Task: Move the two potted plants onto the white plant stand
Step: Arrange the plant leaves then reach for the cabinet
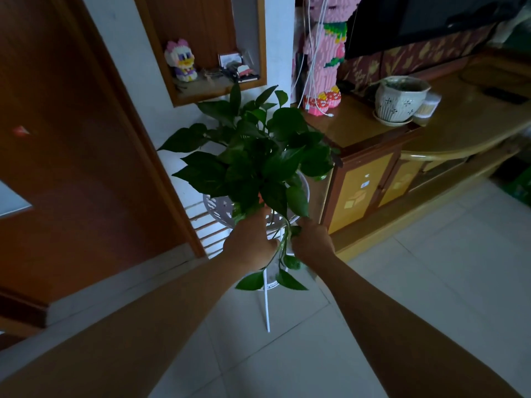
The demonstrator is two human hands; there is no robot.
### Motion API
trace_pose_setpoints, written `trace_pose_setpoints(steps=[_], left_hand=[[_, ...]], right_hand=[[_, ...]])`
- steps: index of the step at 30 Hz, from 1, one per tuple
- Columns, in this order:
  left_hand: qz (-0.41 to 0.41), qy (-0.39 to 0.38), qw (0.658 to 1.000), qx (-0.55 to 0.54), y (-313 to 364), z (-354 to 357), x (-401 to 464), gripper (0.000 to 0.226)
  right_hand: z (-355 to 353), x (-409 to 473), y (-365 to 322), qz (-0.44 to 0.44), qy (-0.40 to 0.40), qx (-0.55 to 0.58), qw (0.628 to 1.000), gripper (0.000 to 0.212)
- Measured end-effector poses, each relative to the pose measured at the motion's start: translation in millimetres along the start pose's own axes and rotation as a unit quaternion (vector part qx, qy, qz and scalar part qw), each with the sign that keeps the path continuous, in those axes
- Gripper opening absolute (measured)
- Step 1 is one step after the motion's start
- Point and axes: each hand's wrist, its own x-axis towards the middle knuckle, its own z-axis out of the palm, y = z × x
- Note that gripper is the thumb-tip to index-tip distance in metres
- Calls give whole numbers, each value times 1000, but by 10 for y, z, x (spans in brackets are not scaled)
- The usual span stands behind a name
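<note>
A leafy green potted plant (pixel 253 156) is held out in front of me over the white plant stand (pixel 218 206). Its pot is hidden under the leaves and my hands. My left hand (pixel 250 242) grips the plant's left side from below. My right hand (pixel 311 241) grips its right side. A trailing vine (pixel 283 254) hangs down between my hands. The stand's patterned top tier shows behind the leaves, and one thin white leg (pixel 267 305) reaches the floor. A second pot (pixel 399 99), pale ceramic with a saucer, sits on the wooden cabinet at the right.
A brown door (pixel 71 168) is at the left, close to the stand. A wooden cabinet (pixel 373 173) with yellow doors stands right of the stand. A wall niche (pixel 207 53) with a toy duck is above. A dark TV (pixel 431 18) hangs at upper right. Pale tiled floor (pixel 416 268) lies below.
</note>
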Motion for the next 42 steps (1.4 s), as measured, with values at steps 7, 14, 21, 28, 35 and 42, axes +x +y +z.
trace_pose_setpoints(steps=[7, 14, 21, 28, 35, 42], left_hand=[[4, -6, 1000, -28, 146, -301, -183, 70], [47, -18, 995, -82, 499, -502, -379, 83], [58, -26, 996, -66, 945, -469, -386, 96], [59, 0, 997, -55, 1751, -216, -260, 96], [62, 16, 996, -60, 2849, 227, 98, 99], [26, 26, 999, -25, 3458, 512, 612, 106]], right_hand=[[-340, -338, -57, -55, -21, 32, 998, 78], [-871, -744, -25, -61, -1, -2, 998, 109], [-1411, -935, 235, -77, 20, -4, 997, 114], [-2093, -820, 842, -94, 33, 15, 995, 119], [-3045, -454, 1689, -117, 54, 5, 992, 119], [-3667, 165, 2183, -151, 54, 21, 987, 121]])
